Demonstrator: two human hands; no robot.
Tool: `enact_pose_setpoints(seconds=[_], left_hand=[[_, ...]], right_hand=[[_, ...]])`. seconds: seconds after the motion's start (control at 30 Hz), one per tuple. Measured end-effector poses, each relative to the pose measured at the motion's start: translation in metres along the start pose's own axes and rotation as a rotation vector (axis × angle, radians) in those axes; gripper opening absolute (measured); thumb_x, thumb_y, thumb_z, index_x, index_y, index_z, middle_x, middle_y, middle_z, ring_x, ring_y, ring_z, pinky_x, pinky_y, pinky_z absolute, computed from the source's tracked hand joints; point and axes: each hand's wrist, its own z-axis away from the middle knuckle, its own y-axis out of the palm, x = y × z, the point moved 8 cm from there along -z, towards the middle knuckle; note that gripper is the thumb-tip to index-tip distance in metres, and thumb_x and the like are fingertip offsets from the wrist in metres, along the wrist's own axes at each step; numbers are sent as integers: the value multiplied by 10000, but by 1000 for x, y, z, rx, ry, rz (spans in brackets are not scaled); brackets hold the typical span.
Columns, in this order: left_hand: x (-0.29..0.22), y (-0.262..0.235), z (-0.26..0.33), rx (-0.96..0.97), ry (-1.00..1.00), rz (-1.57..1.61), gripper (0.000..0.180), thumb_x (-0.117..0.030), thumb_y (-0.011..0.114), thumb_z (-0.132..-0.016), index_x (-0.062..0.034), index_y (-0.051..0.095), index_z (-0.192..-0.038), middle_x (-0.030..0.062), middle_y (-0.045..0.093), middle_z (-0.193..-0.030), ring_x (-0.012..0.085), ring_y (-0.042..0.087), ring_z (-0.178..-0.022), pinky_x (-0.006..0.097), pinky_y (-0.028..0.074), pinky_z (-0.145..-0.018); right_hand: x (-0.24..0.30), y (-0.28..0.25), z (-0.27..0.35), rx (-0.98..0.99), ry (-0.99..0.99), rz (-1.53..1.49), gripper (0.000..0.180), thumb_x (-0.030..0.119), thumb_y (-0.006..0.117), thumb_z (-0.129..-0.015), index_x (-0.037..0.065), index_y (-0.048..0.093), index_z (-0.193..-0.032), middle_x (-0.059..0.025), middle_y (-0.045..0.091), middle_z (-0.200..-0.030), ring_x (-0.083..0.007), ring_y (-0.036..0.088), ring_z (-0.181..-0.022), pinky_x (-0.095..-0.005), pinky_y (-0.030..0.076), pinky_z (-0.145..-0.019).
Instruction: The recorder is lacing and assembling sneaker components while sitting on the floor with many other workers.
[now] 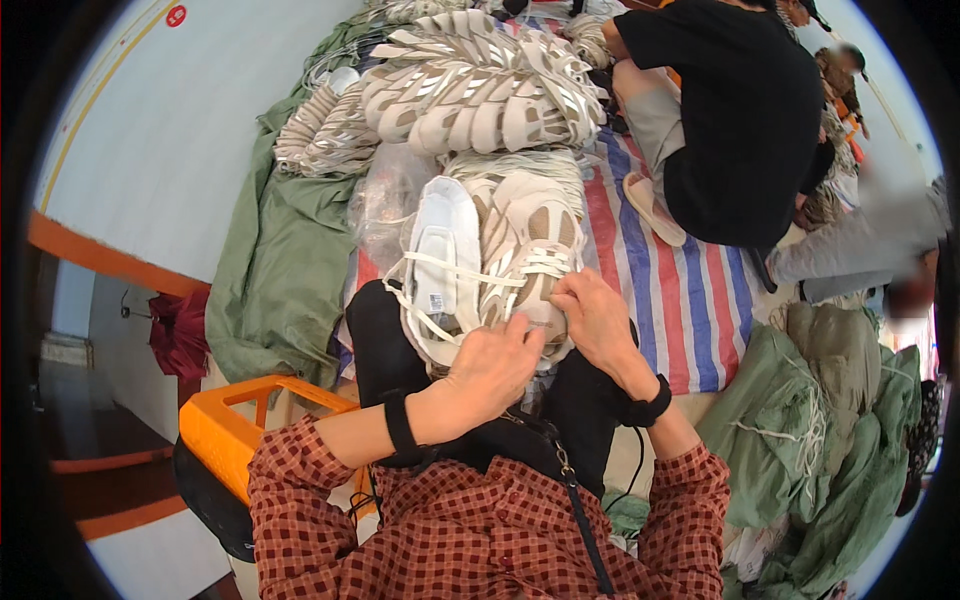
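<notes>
Head view: looking down at a pair of beige shoes (500, 265) resting on the lap, soles partly up, at the near edge of the striped sheet (690, 300). Left hand (490, 370) curled, fingers pressed against the lower end of the shoes, seemingly pinching the white lace (450, 268); right hand (592, 320) bent over the toe of the right shoe, fingertips closing on the lace crossing there. Whether gripping firmly or only touching, cannot tell.

Possibly going wrong from here: lace slipping out of the fingers, being thin and stretched across both shoes; pair sliding off the lap toward the orange crate (235, 425), being balanced only on the knees; lace catching on the sole edge and pulling the two shoes apart.

Hiding from view: the knot or lace end, covered by both hands; the underside of the shoes; the legs, lost under black cloth. Bending strongly at the rim: the pile of shoes (470, 90) at the far end of the sheet. Cut off at the top right: a seated person in black (740, 120). Green sacks (830, 430) at the right edge, contents unknown.
</notes>
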Motion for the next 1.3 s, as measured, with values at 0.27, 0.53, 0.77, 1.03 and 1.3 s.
enact_pose_setpoints(seconds=[0.27, 0.53, 0.77, 1.03, 1.3], left_hand=[[3, 1, 10, 18, 12, 124, 223, -58, 644, -728, -15, 518, -907, 173, 513, -1095, 292, 632, -700, 377, 509, -643], [63, -23, -15, -84, -161, 409, 65, -63, 575, -791, -35, 560, -847, 196, 553, -1190, 338, 628, -801, 401, 499, -694], [64, -27, -20, 156, -302, 712, 76, -69, 585, -838, 6, 572, -840, 111, 612, -781, 215, 594, -696, 313, 468, -646], [51, -37, -12, 40, -294, 816, 107, -105, 576, -901, -6, 571, -862, 7, 596, -718, 59, 544, -663, 214, 409, -606], [43, -41, -10, 20, -317, 857, 89, -89, 591, -892, -6, 571, -867, 9, 599, -715, 64, 547, -664, 219, 426, -634]], right_hand=[[-31, -25, 14, -37, 84, -249, 90, 109, 602, -854, 22, 585, -871, -113, 563, -856, -268, 594, -777, -375, 455, -669], [-55, -13, 25, 14, 182, -439, 122, 124, 568, -892, 12, 544, -932, -129, 611, -860, -261, 630, -714, -360, 472, -654], [-68, -6, 24, -46, 194, -412, 129, 148, 568, -877, 31, 533, -918, -168, 622, -888, -379, 610, -811, -438, 468, -676], [-51, -18, 19, -77, 65, 34, 110, 117, 567, -862, 40, 572, -941, -110, 642, -855, -291, 625, -750, -387, 479, -676], [-6, 24, 48, 380, 151, -883, 91, 95, 580, -906, 7, 565, -924, -36, 630, -746, -88, 605, -616, -237, 476, -579]])
